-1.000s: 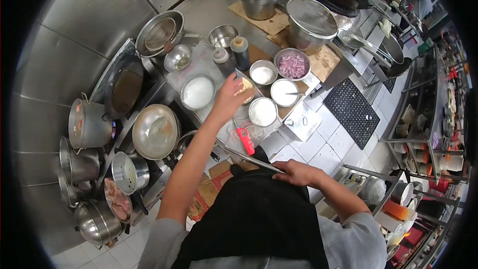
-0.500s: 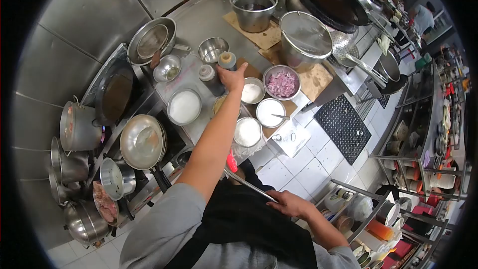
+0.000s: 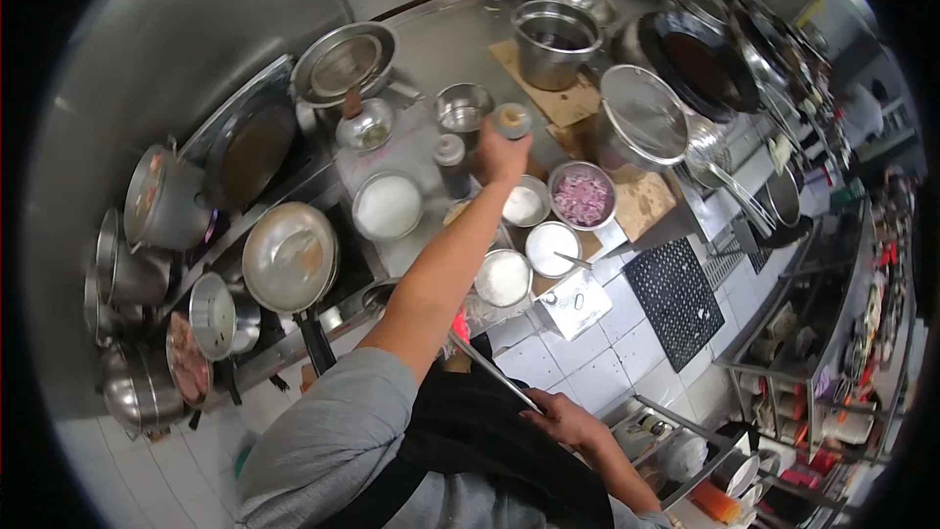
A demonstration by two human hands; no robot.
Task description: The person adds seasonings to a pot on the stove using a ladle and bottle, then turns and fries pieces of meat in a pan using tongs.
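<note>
My left hand [image 3: 504,155] is wrapped around a squeeze bottle [image 3: 512,120] with a tan top, above the steel worktop. Beside it on the left stands a second, dark squeeze bottle [image 3: 451,165] with a grey cap. Near my waist, my right hand [image 3: 566,419] is closed on a long thin metal handle [image 3: 494,367]; its far end is hidden behind my left arm. Close to my left hand are an empty-looking steel bowl [image 3: 463,108], a bowl of white granules [image 3: 526,202] and a bowl of chopped purple onion [image 3: 583,198].
More bowls of white powder [image 3: 503,278] and white granules [image 3: 388,206] surround my left forearm. A frying pan [image 3: 284,255] and several pots line the left side. A strainer [image 3: 643,113] covers a pot at the right. A black mat [image 3: 676,302] lies on the tiled floor.
The view has turned, shifting the worktop rightward. My left hand has moved its bottle slightly farther from the dark bottle. My right hand still grips the metal handle.
</note>
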